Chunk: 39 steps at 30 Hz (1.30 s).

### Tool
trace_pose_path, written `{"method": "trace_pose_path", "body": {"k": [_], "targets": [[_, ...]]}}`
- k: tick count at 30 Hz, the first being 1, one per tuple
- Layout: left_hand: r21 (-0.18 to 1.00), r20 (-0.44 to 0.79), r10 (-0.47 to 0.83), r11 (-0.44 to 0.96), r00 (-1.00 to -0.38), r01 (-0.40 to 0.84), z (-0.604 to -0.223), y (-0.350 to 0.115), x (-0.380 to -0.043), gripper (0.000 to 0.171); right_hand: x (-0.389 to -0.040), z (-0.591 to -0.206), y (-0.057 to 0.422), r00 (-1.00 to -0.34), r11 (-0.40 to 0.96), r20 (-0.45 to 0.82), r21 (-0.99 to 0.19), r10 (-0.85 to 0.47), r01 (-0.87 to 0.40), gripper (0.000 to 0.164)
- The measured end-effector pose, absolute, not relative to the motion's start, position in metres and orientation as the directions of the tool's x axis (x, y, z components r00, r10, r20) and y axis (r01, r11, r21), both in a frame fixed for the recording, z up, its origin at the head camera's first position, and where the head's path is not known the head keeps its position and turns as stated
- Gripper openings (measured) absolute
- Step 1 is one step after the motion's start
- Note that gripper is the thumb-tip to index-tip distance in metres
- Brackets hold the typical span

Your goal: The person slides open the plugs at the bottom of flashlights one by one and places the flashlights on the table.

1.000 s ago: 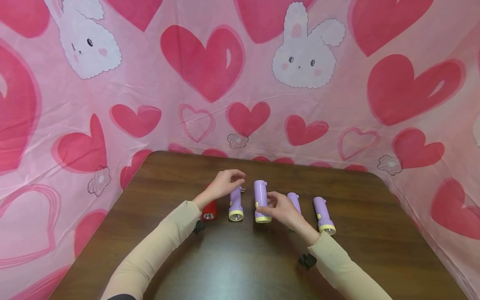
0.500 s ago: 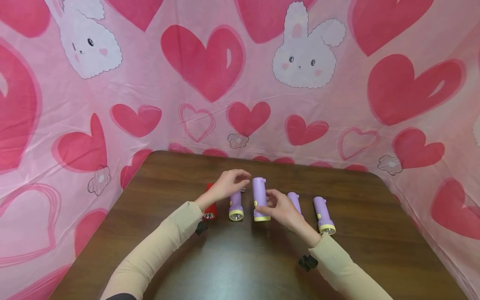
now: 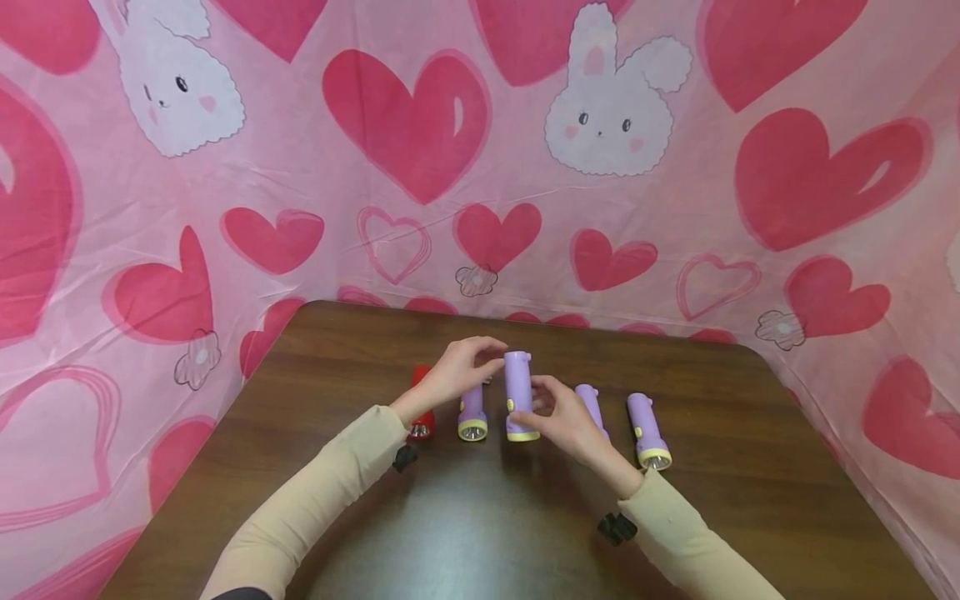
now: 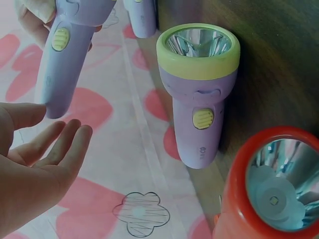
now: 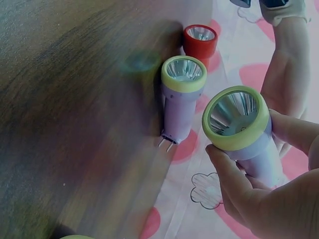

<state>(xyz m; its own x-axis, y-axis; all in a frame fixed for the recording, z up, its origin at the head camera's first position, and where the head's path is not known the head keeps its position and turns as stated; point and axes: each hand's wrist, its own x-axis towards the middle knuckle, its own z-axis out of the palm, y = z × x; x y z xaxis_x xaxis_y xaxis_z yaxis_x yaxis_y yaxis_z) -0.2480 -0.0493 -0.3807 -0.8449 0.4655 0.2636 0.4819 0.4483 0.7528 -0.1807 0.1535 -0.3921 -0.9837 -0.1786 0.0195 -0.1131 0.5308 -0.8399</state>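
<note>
Above the surface (image 3: pixel 450 533), the right hand (image 3: pixel 564 418) pinches a purple flashlight (image 3: pixel 517 382), tail toward the far edge, the left hand (image 3: pixel 459 372) lying spread just beside that tail.

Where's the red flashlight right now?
In the head view, the red flashlight is at the row's left end, partly hidden by the left wrist, just left of a purple flashlight.

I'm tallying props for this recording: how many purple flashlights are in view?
4: the held one in the right hand, the left one beside the red flashlight, the partly hidden one behind that hand, and the rightmost one. More could be hidden from view.
</note>
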Motion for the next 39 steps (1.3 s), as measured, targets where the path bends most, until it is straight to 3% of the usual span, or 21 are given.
{"method": "trace_pose_path", "body": {"k": [17, 28, 39], "targets": [[0.731, 0.37, 0.453, 0.397, -0.811, 0.555, -0.377, -0.047, -0.239, 0.028, -0.177, -0.394, 0.154, -0.969, 0.52, 0.137, -0.824, -0.203, -0.226, 0.058], [0.753, 0.411, 0.426, 0.34, -0.806, 0.563, -0.377, -0.046, -0.235, 0.029, -0.178, -0.396, 0.153, -0.981, 0.555, 0.111, -0.812, -0.156, -0.18, 0.058], [0.765, 0.444, 0.392, 0.302, -0.805, 0.569, -0.376, -0.045, -0.233, 0.03, -0.178, -0.396, 0.153, -0.973, 0.527, 0.147, -0.821, -0.177, -0.22, 0.053]]}}
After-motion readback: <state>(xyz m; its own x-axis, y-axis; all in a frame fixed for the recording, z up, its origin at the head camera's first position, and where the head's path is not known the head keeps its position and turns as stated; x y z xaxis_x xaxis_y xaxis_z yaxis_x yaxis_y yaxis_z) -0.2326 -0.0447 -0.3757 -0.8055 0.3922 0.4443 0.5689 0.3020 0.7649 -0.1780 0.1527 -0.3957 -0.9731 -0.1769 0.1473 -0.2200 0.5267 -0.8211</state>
